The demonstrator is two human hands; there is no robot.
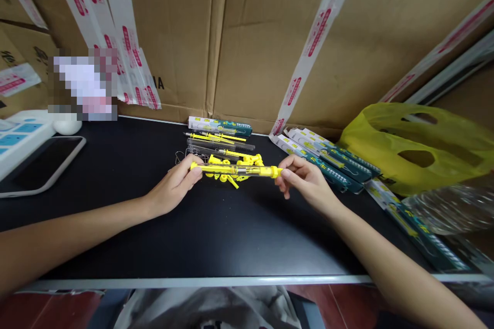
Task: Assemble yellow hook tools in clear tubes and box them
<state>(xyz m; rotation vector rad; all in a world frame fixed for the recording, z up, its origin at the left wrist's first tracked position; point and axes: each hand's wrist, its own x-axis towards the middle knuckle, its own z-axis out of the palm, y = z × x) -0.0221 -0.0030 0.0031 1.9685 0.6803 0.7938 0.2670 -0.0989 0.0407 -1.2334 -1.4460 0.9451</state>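
Observation:
A slim spring scale (239,169), a clear tube with yellow end pieces and a yellow inner rod, is held level between my two hands above the table. My left hand (175,182) pinches its left end between thumb and fingers. At the other end, my right hand (303,177) grips the yellow end piece with its fingertips. Behind and below the tube lie several loose yellow parts (232,182), partly hidden by it. Farther back are yellow rods (216,138) and clear tubes (239,143). Bent wire hooks (196,150) show beside my left fingers.
One printed box (219,126) stands at the back; several more boxes (328,157) lie to the right. A yellow plastic bag (370,133) and clear plastic wrap (455,205) sit beyond them. At left are a phone (44,164) and power strip (25,131). Cardboard (258,36) walls the back.

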